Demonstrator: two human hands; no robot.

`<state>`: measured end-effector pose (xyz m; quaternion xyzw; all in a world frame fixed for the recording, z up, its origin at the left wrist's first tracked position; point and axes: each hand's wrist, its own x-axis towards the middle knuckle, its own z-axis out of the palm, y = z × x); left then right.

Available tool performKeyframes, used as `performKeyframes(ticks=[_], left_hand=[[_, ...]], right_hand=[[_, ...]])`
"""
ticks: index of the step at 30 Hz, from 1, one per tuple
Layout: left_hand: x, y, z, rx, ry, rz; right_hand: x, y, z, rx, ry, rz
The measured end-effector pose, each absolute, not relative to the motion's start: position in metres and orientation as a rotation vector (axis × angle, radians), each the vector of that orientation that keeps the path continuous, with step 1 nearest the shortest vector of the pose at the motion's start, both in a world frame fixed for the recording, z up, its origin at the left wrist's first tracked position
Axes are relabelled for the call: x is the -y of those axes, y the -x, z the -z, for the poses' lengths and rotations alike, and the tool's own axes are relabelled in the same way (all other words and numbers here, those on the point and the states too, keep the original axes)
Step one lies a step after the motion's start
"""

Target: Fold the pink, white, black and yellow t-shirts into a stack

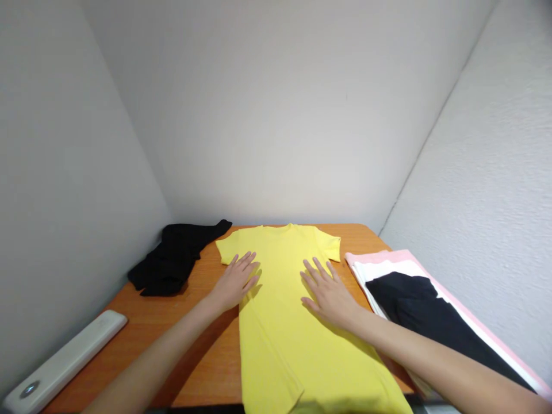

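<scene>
A yellow T-shirt (280, 287) lies spread over the middle of the wooden table, its neckline toward the back wall and its lower end reaching the front edge. Its left side has a fold running diagonally toward the bottom. My left hand (235, 282) is over the shirt's left edge below the sleeve, fingers stretched and apart. On the right half of the shirt, my right hand (328, 296) has its fingers spread, palm down. Neither hand grips the cloth; whether the palms press on it I cannot tell.
A crumpled black garment (172, 259) lies at the back left. A long white device (69, 359) sits at the left front. On the right, a folded black garment (414, 305) rests on white and pink cloth (401, 257). Walls enclose the wooden table (211, 351).
</scene>
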<state>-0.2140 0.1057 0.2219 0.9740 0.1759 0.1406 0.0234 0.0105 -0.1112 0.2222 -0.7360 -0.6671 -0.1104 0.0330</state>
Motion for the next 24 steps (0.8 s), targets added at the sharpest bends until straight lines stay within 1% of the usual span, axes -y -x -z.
performKeyframes(ticks=[4, 6, 9, 12, 15, 18, 24], left_hand=[[-0.075, 0.266, -0.237, -0.524, -2.894, -0.397], [-0.06, 0.278, -0.245, -0.487, -2.819, -0.388], [-0.03, 0.278, -0.256, -0.284, -2.732, -0.325], [0.004, 0.266, -0.26, 0.005, -2.712, -0.22], [0.03, 0.255, -0.256, 0.148, -2.75, -0.142], [0.04, 0.253, -0.253, 0.154, -2.81, -0.127], [0.03, 0.299, -0.275, -0.128, -2.77, -0.172]], right_hand=[[0.197, -0.011, -0.242, 1.92, 2.303, 0.358], [0.229, -0.012, -0.248, 1.823, 2.331, 0.309], [0.267, -0.006, -0.246, 1.673, 2.417, 0.173], [0.294, 0.006, -0.231, 1.592, 2.514, 0.091], [0.307, 0.017, -0.213, 1.602, 2.574, 0.172], [0.31, 0.026, -0.2, 1.585, 2.626, 0.323], [0.303, 0.035, -0.197, 1.521, 2.662, 0.487]])
